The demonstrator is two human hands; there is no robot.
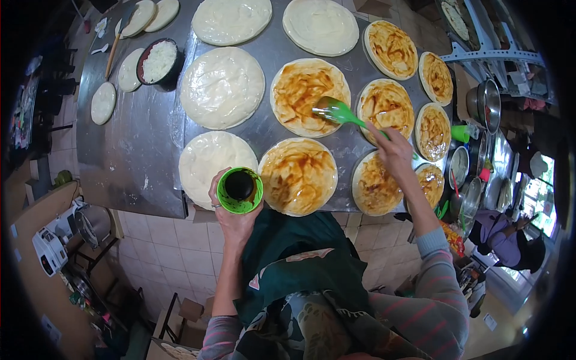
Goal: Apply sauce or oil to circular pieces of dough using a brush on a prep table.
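Note:
My left hand [236,220] grips a green cup [240,190] with dark liquid inside and brown smears on its wall. In my right hand [391,146] is a green pastry brush [339,111], its bristles resting on a flat dough round [292,85] streaked with brown glaze. Directly nearer me lies another glazed round [298,175]. Pale rounds without brown streaks, such as one dough round [222,87], sit to the left. The cup partly covers a second pale round [211,155]. More glazed rounds [386,108] fill the right side of the metal table [135,166].
A dark bowl of white crumbly filling [158,62] stands at the left, near small dough discs [103,103] and a wooden-handled tool [112,56]. Metal bowls [488,105] crowd the right. Another person [504,238] is at the far right. A kitchen scale [50,252] stands lower left.

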